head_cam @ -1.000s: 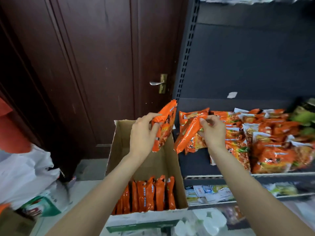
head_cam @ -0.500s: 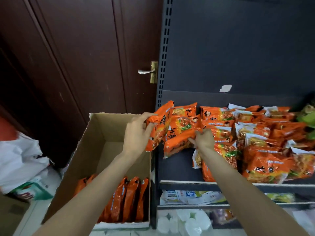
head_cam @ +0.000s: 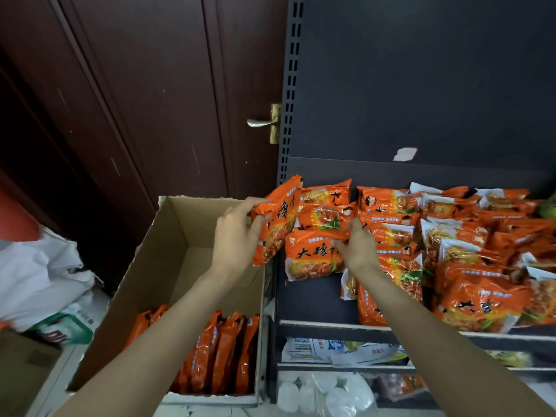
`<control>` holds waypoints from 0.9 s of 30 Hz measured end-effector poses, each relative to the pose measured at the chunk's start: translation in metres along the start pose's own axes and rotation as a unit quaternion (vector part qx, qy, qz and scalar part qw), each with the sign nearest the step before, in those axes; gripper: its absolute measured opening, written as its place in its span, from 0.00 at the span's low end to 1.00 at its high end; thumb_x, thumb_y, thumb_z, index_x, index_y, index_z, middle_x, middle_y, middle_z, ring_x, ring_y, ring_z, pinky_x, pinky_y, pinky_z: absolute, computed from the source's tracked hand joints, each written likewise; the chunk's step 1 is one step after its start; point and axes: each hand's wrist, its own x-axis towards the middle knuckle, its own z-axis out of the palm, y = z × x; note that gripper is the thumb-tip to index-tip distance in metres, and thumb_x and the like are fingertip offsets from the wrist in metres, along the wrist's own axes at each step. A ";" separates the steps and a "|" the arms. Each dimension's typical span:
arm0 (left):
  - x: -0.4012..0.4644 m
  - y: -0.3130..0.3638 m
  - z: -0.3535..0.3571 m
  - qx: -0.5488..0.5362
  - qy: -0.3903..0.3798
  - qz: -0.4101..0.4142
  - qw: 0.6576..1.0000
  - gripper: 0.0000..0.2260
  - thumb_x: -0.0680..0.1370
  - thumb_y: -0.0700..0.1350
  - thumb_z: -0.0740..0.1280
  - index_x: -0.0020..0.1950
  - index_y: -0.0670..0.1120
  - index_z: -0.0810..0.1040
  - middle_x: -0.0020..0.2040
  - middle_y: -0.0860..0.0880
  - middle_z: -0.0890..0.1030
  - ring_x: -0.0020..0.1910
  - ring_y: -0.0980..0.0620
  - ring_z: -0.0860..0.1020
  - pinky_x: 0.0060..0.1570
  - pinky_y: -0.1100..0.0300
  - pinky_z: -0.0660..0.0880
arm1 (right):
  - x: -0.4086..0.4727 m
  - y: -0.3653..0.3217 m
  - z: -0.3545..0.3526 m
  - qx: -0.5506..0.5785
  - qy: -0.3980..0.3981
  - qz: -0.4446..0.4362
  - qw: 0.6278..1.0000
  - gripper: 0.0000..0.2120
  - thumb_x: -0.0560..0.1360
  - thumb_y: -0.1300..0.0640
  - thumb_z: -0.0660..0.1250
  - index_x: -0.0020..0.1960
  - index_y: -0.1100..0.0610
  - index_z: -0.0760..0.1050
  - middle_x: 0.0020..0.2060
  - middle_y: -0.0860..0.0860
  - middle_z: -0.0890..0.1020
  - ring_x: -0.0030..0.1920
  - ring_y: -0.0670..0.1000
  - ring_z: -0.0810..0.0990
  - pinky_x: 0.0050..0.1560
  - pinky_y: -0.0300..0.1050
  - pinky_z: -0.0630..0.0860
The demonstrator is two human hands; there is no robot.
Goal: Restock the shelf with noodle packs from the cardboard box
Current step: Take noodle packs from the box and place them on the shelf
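Left hand [head_cam: 237, 236] grips upright pack [head_cam: 278, 219] mid-frame, long axis vertical; shelf [head_cam: 316, 299] gap just right; right hand [head_cam: 358, 251] pinches shelved pack [head_cam: 313, 260].

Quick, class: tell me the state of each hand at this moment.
Left hand: grip closed on an orange noodle pack.
Right hand: grip pinching another noodle pack on the shelf.

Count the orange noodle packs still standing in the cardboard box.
6 show: two orange noodle packs at the brown cardboard box's left side, four in a row at its right. The left forearm crosses the gap between them, so more may be hidden.
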 end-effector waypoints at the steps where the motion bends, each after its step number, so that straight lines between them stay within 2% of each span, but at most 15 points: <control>1: 0.001 -0.001 -0.002 -0.003 0.003 -0.001 1.000 0.09 0.79 0.46 0.64 0.58 0.53 0.77 0.53 0.53 0.80 0.52 0.56 0.79 0.48 0.52 0.80 | 0.001 0.001 0.003 -0.009 0.000 0.009 1.000 0.20 0.74 0.59 0.70 0.61 0.62 0.65 0.52 0.62 0.77 0.50 0.61 0.78 0.47 0.50 0.75; 5: 0.001 -0.002 -0.009 -0.006 -0.002 0.006 1.000 0.10 0.79 0.45 0.64 0.59 0.51 0.76 0.54 0.52 0.80 0.53 0.55 0.79 0.49 0.52 0.80 | 0.002 -0.005 0.008 -0.087 -0.032 0.022 0.995 0.26 0.76 0.59 0.67 0.70 0.60 0.59 0.64 0.62 0.68 0.62 0.62 0.72 0.58 0.53 0.74; 9: 0.001 -0.002 -0.016 -0.009 0.019 0.016 1.000 0.09 0.79 0.44 0.62 0.58 0.52 0.76 0.53 0.52 0.80 0.53 0.54 0.78 0.48 0.51 0.80 | -0.005 -0.023 0.000 -0.146 -0.014 -0.004 0.989 0.30 0.76 0.54 0.67 0.73 0.54 0.58 0.67 0.60 0.61 0.68 0.61 0.64 0.60 0.54 0.72; 14: 0.004 0.008 -0.024 -0.041 0.012 0.040 0.998 0.09 0.79 0.42 0.62 0.56 0.55 0.75 0.49 0.58 0.79 0.52 0.56 0.77 0.48 0.54 0.79 | -0.014 -0.056 -0.019 0.067 -0.021 -0.134 0.988 0.33 0.73 0.53 0.70 0.74 0.49 0.58 0.70 0.53 0.65 0.70 0.53 0.65 0.68 0.51 0.66; 16: 0.007 0.015 -0.025 -0.074 -0.022 0.042 0.996 0.08 0.80 0.42 0.62 0.54 0.55 0.75 0.50 0.59 0.79 0.52 0.58 0.78 0.46 0.59 0.79 | -0.019 -0.067 -0.028 0.133 -0.028 -0.146 0.980 0.37 0.72 0.51 0.71 0.75 0.46 0.54 0.72 0.50 0.64 0.70 0.51 0.66 0.69 0.55 0.66; 19: 0.006 0.020 -0.017 -0.102 -0.089 0.051 0.989 0.06 0.79 0.42 0.63 0.54 0.50 0.76 0.49 0.57 0.80 0.50 0.63 0.78 0.43 0.66 0.78 | -0.028 -0.069 -0.039 0.197 -0.029 -0.137 0.970 0.40 0.72 0.54 0.72 0.75 0.41 0.51 0.72 0.50 0.64 0.69 0.51 0.66 0.68 0.54 0.67; 21: 0.004 0.018 -0.006 -0.095 -0.121 0.052 0.987 0.06 0.79 0.42 0.64 0.54 0.49 0.77 0.50 0.55 0.81 0.49 0.62 0.78 0.44 0.66 0.78 | -0.033 -0.058 -0.042 0.186 -0.020 -0.143 0.972 0.39 0.72 0.57 0.71 0.74 0.42 0.53 0.72 0.47 0.64 0.70 0.51 0.64 0.69 0.52 0.65; 23: 0.002 0.013 0.006 -0.073 -0.154 0.052 0.984 0.07 0.78 0.41 0.65 0.54 0.50 0.78 0.52 0.53 0.80 0.51 0.60 0.78 0.48 0.65 0.78 | -0.036 -0.041 -0.039 0.157 -0.019 -0.141 0.977 0.32 0.73 0.59 0.70 0.71 0.45 0.61 0.67 0.45 0.69 0.68 0.52 0.68 0.66 0.50 0.68; 25: 0.000 0.007 0.017 -0.048 -0.181 0.053 0.981 0.09 0.77 0.38 0.66 0.55 0.49 0.78 0.55 0.51 0.79 0.55 0.56 0.77 0.53 0.61 0.77 | -0.036 -0.024 -0.031 0.136 -0.022 -0.111 0.984 0.23 0.73 0.59 0.71 0.64 0.46 0.67 0.60 0.49 0.76 0.60 0.54 0.75 0.59 0.53 0.74; 27: -0.001 0.001 0.027 -0.006 -0.194 0.049 0.980 0.12 0.76 0.35 0.66 0.54 0.49 0.79 0.57 0.49 0.76 0.57 0.53 0.75 0.56 0.61 0.74 | -0.036 -0.012 -0.020 0.123 -0.018 -0.080 0.989 0.19 0.72 0.59 0.71 0.58 0.49 0.68 0.55 0.53 0.77 0.55 0.53 0.77 0.54 0.52 0.76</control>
